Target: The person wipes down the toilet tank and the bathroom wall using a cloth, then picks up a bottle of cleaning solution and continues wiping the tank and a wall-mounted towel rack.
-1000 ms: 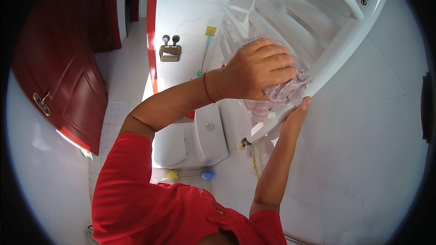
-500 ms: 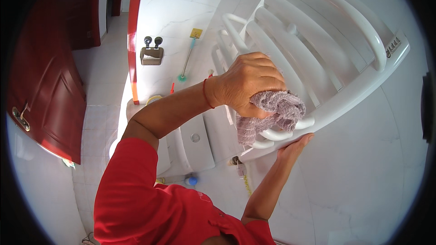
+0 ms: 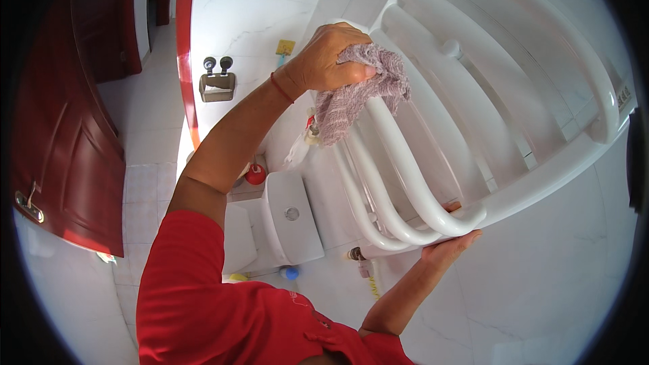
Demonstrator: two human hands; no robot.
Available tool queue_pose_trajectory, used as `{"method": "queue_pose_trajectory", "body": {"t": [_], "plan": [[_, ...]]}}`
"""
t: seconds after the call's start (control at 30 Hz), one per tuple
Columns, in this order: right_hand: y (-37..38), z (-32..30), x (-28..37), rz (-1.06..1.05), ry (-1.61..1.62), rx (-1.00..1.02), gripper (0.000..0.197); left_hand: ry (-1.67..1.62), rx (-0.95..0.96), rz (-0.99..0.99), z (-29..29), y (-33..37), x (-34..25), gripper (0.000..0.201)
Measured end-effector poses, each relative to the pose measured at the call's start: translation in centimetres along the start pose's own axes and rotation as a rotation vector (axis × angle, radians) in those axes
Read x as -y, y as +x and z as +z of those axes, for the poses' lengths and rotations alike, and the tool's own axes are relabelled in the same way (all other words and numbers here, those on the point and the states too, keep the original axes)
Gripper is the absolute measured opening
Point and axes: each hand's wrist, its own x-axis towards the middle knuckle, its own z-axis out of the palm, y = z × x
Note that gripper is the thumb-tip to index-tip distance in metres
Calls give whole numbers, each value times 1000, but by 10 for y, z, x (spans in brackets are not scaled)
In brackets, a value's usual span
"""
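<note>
A bunched mauve, fluffy cleaning cloth [image 3: 385, 71] is in my left hand [image 3: 331, 57], whose fingers are closed over it. The cloth lies across the far-left end of a curved bar on a white towel radiator [image 3: 405, 162], and part of it hangs down beside the bar. My right hand [image 3: 449, 249] is wrapped round the radiator's near side post, below the curved bar ends. A bit of finger shows on the post's other side; the rest of the grip is hidden. A red cord circles my left wrist.
Below the radiator stands a white toilet [image 3: 294, 220] with a round button on its tank. A red door [image 3: 67, 135] stands ajar at left. A dark holder [image 3: 218, 86] hangs on the tiled wall. A pipe fitting [image 3: 355, 254] sits under the radiator's lower end.
My left hand has carried the cloth up and away along the bars, from their near ends toward the far-left side. My right hand stays at the side post, now with a finger showing behind it.
</note>
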Motion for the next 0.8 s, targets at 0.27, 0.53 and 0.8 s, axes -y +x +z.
{"method": "queue_pose_trajectory", "body": {"t": [0.27,0.53,0.8], "plan": [[5,-2,1,-28,-95,49,74,-222,53,-364,-20,12,45,31],[6,-3,-2,6,64,52,80,-361,82,-738,-30,36,116,52],[3,-3,0,20,-9,-2,76,-55,369,-515,-25,33,54,45]]}}
